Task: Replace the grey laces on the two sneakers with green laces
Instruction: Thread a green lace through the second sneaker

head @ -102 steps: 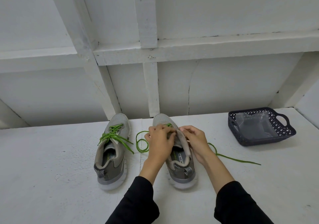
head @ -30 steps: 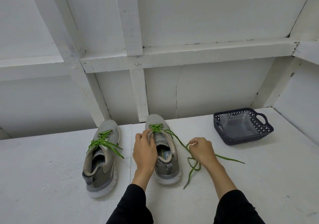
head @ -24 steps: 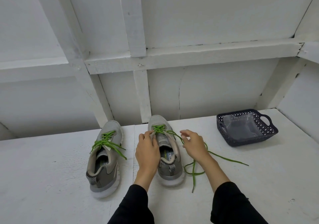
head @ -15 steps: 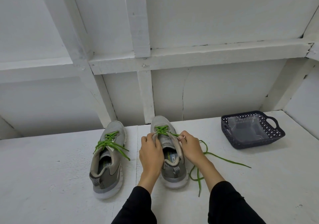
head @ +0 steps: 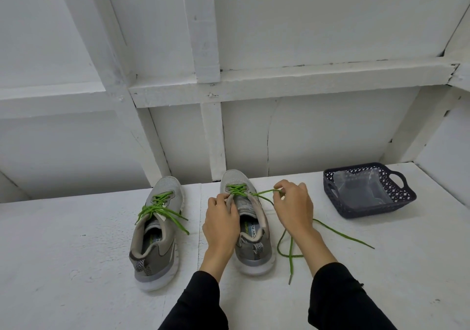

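Note:
Two grey sneakers stand side by side on the white table, toes pointing away from me. The left sneaker (head: pixel 155 235) carries a green lace (head: pixel 159 209) through its eyelets, ends hanging loose. The right sneaker (head: pixel 248 224) has a green lace (head: pixel 237 190) crossed through its front eyelets. My left hand (head: pixel 221 224) grips that shoe's left collar edge. My right hand (head: pixel 292 206) pinches a strand of the lace just right of the shoe, pulled taut from the eyelets. The rest of that lace (head: pixel 290 251) trails in loops over the table to the right.
A dark plastic basket (head: pixel 407 201) with a clear bag inside stands at the back right of the table. A white panelled wall with beams rises right behind the sneakers. My black sleeves reach in from the bottom edge.
My right hand has left the shoe's right side and moved up and to the right, drawing a strand of green lace taut. My left hand has stayed on the shoe.

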Demonstrator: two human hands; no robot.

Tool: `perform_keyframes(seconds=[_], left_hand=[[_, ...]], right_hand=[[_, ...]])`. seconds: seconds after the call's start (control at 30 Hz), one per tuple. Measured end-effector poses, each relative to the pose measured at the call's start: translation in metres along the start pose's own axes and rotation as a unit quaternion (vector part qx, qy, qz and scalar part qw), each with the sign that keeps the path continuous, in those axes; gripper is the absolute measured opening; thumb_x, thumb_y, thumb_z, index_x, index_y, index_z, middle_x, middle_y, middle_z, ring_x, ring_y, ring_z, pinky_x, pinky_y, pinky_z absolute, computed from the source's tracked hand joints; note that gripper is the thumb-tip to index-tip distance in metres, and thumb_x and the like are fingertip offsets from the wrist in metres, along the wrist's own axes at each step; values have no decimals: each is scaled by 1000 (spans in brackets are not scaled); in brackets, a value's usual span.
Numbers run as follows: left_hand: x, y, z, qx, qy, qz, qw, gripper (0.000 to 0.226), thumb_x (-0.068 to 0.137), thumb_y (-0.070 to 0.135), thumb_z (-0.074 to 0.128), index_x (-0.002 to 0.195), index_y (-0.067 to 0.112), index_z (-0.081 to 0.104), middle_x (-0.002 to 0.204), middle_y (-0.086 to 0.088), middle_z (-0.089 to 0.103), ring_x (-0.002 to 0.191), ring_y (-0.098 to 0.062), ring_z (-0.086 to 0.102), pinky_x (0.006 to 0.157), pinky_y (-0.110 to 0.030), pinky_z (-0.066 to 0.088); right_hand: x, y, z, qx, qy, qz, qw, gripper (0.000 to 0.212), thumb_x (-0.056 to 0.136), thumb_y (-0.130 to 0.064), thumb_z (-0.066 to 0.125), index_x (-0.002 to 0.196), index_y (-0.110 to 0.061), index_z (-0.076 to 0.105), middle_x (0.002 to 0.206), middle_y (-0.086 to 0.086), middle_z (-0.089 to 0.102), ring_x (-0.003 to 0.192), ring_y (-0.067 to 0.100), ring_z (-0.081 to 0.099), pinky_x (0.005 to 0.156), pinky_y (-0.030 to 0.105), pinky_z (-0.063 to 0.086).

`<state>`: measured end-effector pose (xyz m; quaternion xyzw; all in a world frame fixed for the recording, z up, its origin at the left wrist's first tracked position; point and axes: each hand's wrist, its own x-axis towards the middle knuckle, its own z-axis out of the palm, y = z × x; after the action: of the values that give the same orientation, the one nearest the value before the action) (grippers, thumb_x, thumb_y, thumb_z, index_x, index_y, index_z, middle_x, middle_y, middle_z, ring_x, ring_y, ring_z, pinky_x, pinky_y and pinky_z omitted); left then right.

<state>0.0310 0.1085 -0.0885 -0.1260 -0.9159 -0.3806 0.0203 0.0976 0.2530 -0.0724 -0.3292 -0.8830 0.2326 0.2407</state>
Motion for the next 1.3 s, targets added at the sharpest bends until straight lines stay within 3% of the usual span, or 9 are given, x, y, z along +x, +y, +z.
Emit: perform_keyframes(seconds=[0.27, 0.47, 0.57, 0.63, 0.7, 0.87, 1.0, 1.13, 1.3], left_hand=[[3, -4, 4, -52, -12, 12, 998, 25, 99, 32, 44, 118, 21, 55, 112, 1, 51, 100, -20, 56, 77, -34, 47], [10, -9, -4, -75, -80, 43, 993, 32, 98, 48, 44, 116, 25, 56, 110, 6, 51, 95, -8, 52, 77, -29, 41], [17, -12, -11, -119, -70, 48, 989, 37, 99, 53, 36, 98, 28, 63, 97, 8, 57, 87, -2, 53, 73, -29, 39], [24, -11, -15, -173, -37, 55, 983, 31, 101, 46, 39, 96, 28, 65, 96, 8, 60, 90, -5, 56, 77, -30, 45], [32, -6, -19, -218, -26, 83, 972, 20, 102, 32, 43, 103, 33, 63, 105, 10, 62, 97, -9, 58, 81, -25, 46], [48, 8, -30, -100, -127, 217, 963, 37, 103, 26, 41, 136, 42, 45, 145, 9, 35, 128, -15, 27, 106, -28, 20], [48, 13, -29, 8, -183, 199, 963, 13, 99, 40, 47, 98, 49, 56, 140, 11, 31, 128, -16, 19, 103, -35, 15], [49, 10, -38, -214, -217, 131, 943, 32, 100, 43, 41, 78, 26, 56, 102, 8, 54, 111, -14, 44, 97, -21, 33], [63, 13, -61, -550, -128, 0, 825, 34, 104, 19, 34, 73, 12, 45, 61, 5, 56, 63, -10, 56, 74, -23, 49]], right_hand=[[1, 6, 8, 375, -294, 340, 811, 41, 96, -39, 38, 104, -10, 64, 51, 2, 51, 41, 12, 33, 44, 21, 30], [27, -7, 5, 660, -138, 346, 653, 23, 102, -24, 42, 95, -7, 57, 90, 7, 59, 85, 19, 56, 84, 29, 48], [38, -28, -9, 555, -100, 276, 778, 20, 104, -14, 31, 99, -4, 48, 73, 9, 56, 66, 23, 56, 73, 31, 49], [38, -36, -15, 329, -127, 148, 924, 21, 103, -15, 30, 101, -6, 49, 75, 8, 51, 65, 23, 51, 64, 33, 44], [32, -41, -22, 77, -162, -32, 983, 17, 99, -8, 31, 96, -13, 48, 84, 6, 50, 79, 27, 51, 67, 32, 37], [16, -48, -25, -136, -83, -217, 963, 23, 94, -3, 44, 93, -27, 45, 101, -5, 38, 100, 20, 32, 81, 34, 22], [16, -43, -26, -69, -41, -208, 975, 13, 97, -13, 45, 91, -23, 52, 97, -2, 42, 92, 20, 36, 74, 32, 28], [21, -30, -21, 94, -23, -50, 994, 22, 98, -8, 36, 85, -13, 53, 93, 2, 47, 78, 22, 46, 62, 32, 31], [16, -3, -7, 136, -17, 151, 979, 31, 98, -6, 32, 92, -2, 62, 101, 15, 63, 85, 24, 53, 73, 32, 44]])
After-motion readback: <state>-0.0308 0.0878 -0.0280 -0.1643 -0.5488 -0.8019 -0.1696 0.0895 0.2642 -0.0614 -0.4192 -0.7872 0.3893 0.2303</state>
